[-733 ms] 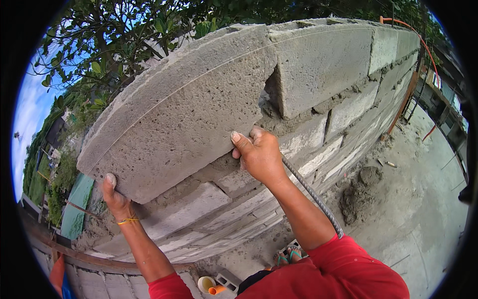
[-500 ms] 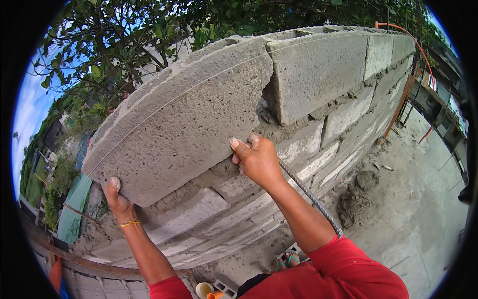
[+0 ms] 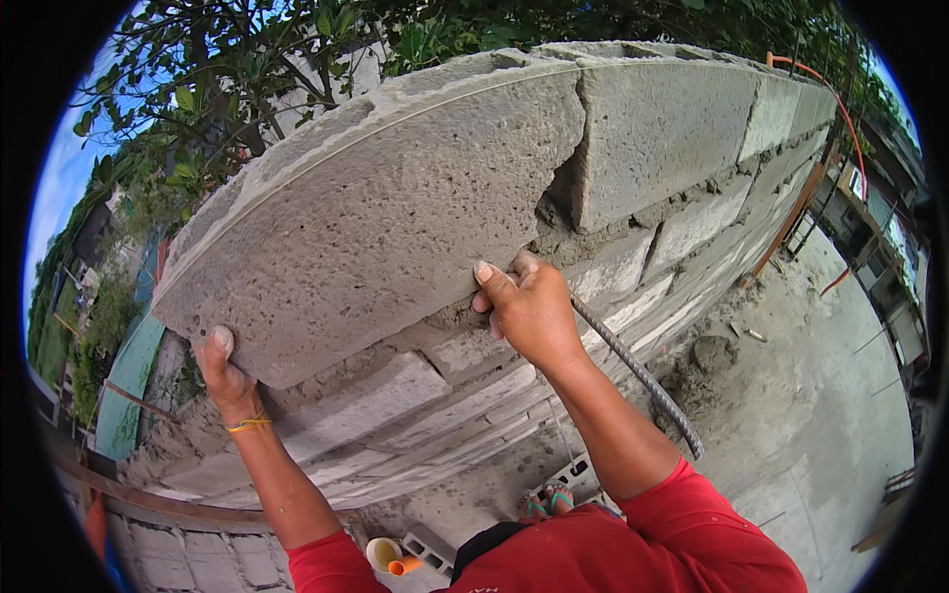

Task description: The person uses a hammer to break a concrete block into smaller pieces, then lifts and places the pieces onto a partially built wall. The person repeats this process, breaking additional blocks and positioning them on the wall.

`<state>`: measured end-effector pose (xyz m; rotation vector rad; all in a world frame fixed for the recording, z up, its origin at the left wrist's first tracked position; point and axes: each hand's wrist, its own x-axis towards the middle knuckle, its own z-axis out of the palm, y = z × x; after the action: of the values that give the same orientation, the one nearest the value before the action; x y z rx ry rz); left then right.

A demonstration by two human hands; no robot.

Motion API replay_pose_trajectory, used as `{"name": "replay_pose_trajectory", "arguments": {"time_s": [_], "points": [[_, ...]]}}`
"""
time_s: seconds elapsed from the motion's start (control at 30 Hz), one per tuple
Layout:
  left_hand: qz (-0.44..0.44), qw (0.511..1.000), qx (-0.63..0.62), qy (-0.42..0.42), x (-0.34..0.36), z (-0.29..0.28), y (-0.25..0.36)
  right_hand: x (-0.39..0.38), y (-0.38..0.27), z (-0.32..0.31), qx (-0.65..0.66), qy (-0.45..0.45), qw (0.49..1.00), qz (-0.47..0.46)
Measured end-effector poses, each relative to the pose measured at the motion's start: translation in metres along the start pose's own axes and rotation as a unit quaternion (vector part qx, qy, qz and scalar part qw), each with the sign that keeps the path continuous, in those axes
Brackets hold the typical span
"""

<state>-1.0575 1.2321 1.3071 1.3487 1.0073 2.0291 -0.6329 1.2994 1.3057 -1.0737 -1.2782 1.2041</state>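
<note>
A large grey concrete block stands on edge atop the block wall, its right end broken and jagged. My left hand grips its lower left corner, thumb on the front face. At the lower edge, near the broken end, my right hand has its thumb against the block and its fingers curled; the fingertips are partly hidden. A dark gap with rough mortar separates the broken end from the neighbouring block. Along the block's upper front edge runs a thin string.
A ribbed steel bar slants out beside my right forearm. Below are a mortar heap, a hollow block and a pale bucket with something orange. Leafy branches hang behind the wall.
The string now lies nearer the block's upper edge than before, when it crossed lower on the face. Both hands keep their places on the block while the view has shifted slightly.
</note>
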Motion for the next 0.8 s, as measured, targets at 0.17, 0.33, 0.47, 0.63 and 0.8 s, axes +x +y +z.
{"name": "replay_pose_trajectory", "arguments": {"time_s": [0.17, 0.33, 0.47, 0.63, 0.8], "points": [[0.033, 0.999, -0.019, 0.02, 0.002, -0.005, -0.006, -0.029, -0.007, -0.004, 0.05, -0.01, 0.999, -0.017], [-0.012, 0.998, -0.018, 0.06, -0.001, 0.01, 0.003, -0.108, -0.029, -0.023, -0.048, -0.104, 0.985, -0.126], [0.004, 1.0, -0.011, 0.005, -0.001, 0.021, 0.009, -0.155, -0.087, -0.074, -0.184, -0.188, 0.946, -0.187], [0.025, 0.996, 0.029, 0.082, -0.001, 0.027, 0.006, -0.132, -0.19, -0.113, -0.407, -0.106, 0.858, -0.295], [0.013, 1.0, -0.004, 0.012, -0.003, 0.043, 0.017, 0.024, -0.219, -0.108, -0.65, -0.022, 0.561, -0.513]]}}
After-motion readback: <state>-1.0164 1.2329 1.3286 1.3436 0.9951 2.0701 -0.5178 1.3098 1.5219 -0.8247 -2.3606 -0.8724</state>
